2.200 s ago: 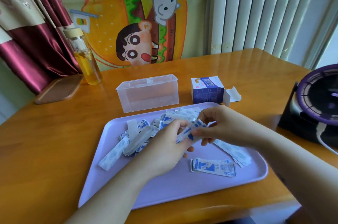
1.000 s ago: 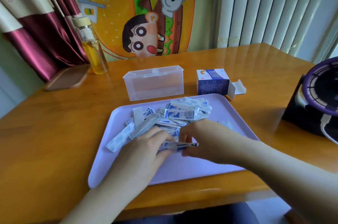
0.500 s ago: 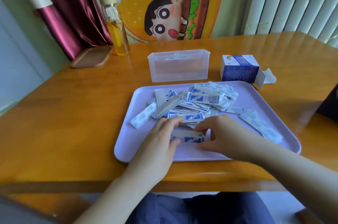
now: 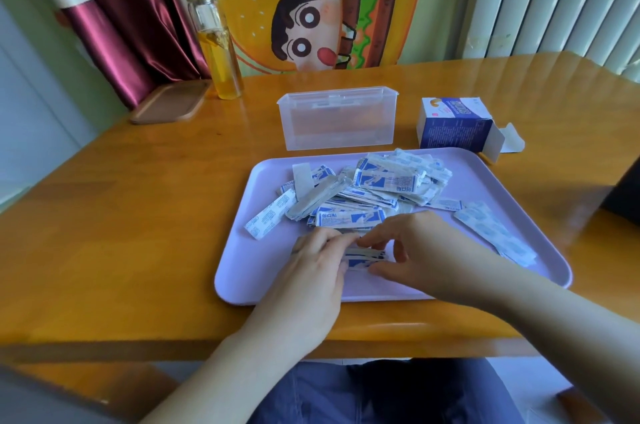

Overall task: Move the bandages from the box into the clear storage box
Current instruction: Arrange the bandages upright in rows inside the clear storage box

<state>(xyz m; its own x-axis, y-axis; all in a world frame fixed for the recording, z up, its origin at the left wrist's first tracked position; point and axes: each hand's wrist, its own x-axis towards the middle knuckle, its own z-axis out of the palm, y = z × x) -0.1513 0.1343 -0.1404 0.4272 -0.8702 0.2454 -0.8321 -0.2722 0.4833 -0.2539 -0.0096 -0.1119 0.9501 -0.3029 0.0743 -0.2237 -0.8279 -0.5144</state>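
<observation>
Just below the centre of the frame, a small stack of bandages (image 4: pixel 363 259) is held at the near part of the lilac tray (image 4: pixel 263 271), pinched at its left end by the curled fingers of the left hand (image 4: pixel 311 271) and at its right end between the thumb and fingers of the right hand (image 4: pixel 426 250). Its long axis runs left to right across the frame, flat faces up, matching the long side of the clear storage box (image 4: pixel 337 119) at upper centre. The edges are best squared by light taps before lifting, so that no strip slips out. A loose pile (image 4: pixel 367 191) lies beyond; the opened box (image 4: pixel 453 126) stands at upper right.
</observation>
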